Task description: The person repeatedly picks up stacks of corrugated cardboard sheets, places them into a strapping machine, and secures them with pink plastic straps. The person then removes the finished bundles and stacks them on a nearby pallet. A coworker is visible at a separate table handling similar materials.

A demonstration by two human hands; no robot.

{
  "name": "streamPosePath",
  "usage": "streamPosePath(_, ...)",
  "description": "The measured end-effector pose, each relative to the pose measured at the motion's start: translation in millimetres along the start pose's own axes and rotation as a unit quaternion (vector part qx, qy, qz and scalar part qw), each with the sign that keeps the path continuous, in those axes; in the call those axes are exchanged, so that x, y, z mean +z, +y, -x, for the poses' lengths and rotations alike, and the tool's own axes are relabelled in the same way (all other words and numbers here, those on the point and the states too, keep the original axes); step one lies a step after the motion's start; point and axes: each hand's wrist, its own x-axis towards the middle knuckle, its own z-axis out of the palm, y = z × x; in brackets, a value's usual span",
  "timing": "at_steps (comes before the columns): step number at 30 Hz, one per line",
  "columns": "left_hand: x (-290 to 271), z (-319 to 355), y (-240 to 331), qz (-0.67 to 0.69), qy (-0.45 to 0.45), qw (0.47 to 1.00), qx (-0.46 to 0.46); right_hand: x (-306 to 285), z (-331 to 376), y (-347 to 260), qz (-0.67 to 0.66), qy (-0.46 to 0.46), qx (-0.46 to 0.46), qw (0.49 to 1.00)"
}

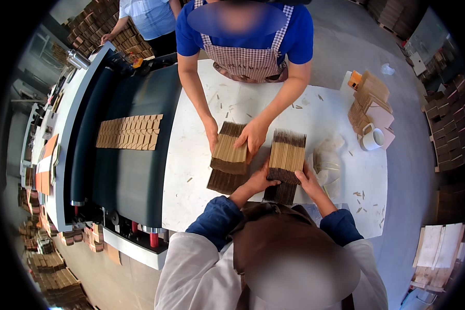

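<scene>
A bundle of thin slotted cardboard strips (288,152) stands on edge in front of me, over the white table. My left hand (260,179) is closed on its left side and my right hand (310,180) on its right, near the lower end. Darker cardboard (279,194) shows just below the bundle. Across the table, a co-worker in a blue shirt and checked apron (250,57) grips a similar bundle (229,150) with both hands. Under that one lies more brown cardboard (225,182).
Left of the table (191,206) is a machine with a dark belt (139,181), carrying a cardboard sheet (130,132). A white mug (372,138), cardboard pieces (369,98) and a clear plastic bag (328,157) are to the right. Small scraps litter the tabletop. Another person (147,20) stands behind the machine.
</scene>
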Motion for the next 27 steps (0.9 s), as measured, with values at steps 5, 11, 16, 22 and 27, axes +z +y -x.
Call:
streamPosePath(5,12,24,-2,-0.049,0.035,0.996,-0.07,9,-3,-1,-0.009,-0.011,0.006,1.0)
streamPosePath(11,-53,108,79,0.085,0.076,0.99,-0.084,3,-2,3,0.007,0.013,-0.016,1.0)
streamPosePath(16,-112,114,-29,0.119,0.241,0.96,-0.074,12,-2,-9,-0.079,0.0,0.116,0.99)
streamPosePath(22,-152,59,-64,0.026,-0.025,0.999,0.014,8,-1,5,0.118,0.045,0.101,0.987)
streamPosePath(27,-148,32,-53,-0.093,-0.053,0.987,0.118,-4,3,28,0.237,0.053,0.033,0.969)
